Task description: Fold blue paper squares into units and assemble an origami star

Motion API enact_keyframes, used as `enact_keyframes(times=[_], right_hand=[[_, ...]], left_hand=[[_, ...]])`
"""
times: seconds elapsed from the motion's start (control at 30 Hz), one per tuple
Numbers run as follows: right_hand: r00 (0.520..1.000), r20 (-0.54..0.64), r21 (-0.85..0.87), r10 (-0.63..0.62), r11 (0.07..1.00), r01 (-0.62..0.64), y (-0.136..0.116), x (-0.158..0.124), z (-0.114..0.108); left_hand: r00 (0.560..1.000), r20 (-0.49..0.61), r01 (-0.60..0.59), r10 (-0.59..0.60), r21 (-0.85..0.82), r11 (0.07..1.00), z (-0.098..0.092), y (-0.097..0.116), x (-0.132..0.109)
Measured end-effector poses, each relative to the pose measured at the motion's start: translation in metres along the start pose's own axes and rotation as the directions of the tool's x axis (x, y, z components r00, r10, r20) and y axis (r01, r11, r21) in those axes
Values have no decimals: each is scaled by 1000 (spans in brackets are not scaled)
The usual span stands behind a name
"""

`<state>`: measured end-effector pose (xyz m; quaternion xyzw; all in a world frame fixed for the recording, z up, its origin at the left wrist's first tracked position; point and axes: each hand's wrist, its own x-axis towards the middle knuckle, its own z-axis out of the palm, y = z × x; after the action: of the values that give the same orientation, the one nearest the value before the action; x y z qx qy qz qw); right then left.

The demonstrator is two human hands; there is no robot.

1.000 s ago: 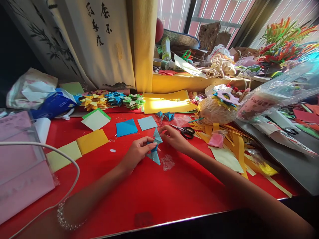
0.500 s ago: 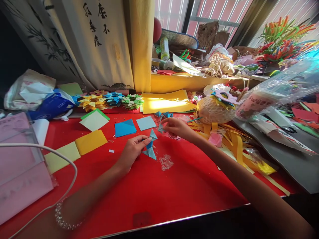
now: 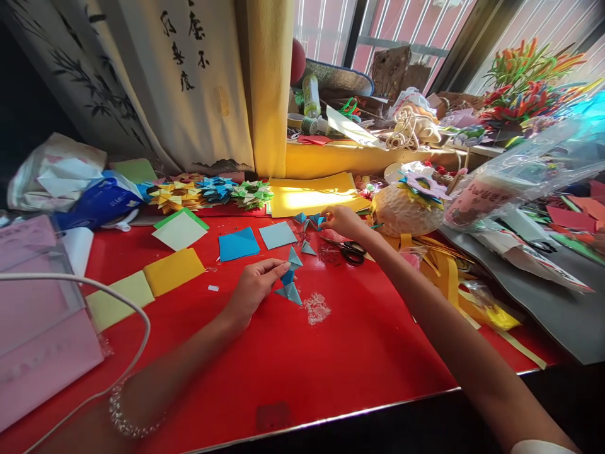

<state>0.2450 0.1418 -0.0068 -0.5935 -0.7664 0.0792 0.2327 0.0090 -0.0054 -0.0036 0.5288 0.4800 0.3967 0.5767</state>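
Observation:
My left hand (image 3: 253,287) rests on the red table (image 3: 331,372) and pinches a folded blue paper piece (image 3: 290,277) with pointed tips. My right hand (image 3: 343,221) reaches farther back, its fingers closed on a small folded blue piece (image 3: 316,220) from a little cluster there. One loose blue triangle (image 3: 308,248) lies between the two hands. Black-handled scissors (image 3: 350,250) lie just right of my right hand.
Blue paper squares (image 3: 239,243), a white-green one (image 3: 179,229) and yellow ones (image 3: 174,270) lie left of centre. Finished paper stars (image 3: 212,191) line the back. Yellow strips (image 3: 444,271), a pale ball (image 3: 406,211), a plastic bag (image 3: 524,173), a pink box (image 3: 38,302) and white cable surround the work.
My right hand left the piece held by my left hand and moved back and right to the small blue pieces near the yellow sheet. The left hand stayed put.

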Motion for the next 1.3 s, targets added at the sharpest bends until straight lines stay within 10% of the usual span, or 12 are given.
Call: enact_keyframes(times=[0.37,0.5,0.67,0.87,1.0,1.17,1.3], right_hand=[[999,-53,93,9,996,-4,-7,-15,-27],[981,165,689,101,700,-188,-33,-50,-38],[977,211,856,30,477,-199,-56,-82,-22],[995,97,736,4,672,-74,-66,-97,6],[974,-7,403,-227,890,211,-73,-108,14],[882,281,467,-378,857,218,-75,-113,10],[904,220,462,-366,856,234,-69,-112,11]], left_hand=[[1000,25,-1,0,38,999,-1,-2,1],[1000,28,-7,6,53,999,-1,-2,0],[1000,24,-4,3,38,999,-2,-3,1],[1000,5,-3,3,16,1000,-2,-4,3],[1000,-19,-1,1,7,1000,0,-3,3],[1000,-26,8,-8,-6,1000,0,-2,3],[999,-32,14,-14,11,1000,0,-2,3]])
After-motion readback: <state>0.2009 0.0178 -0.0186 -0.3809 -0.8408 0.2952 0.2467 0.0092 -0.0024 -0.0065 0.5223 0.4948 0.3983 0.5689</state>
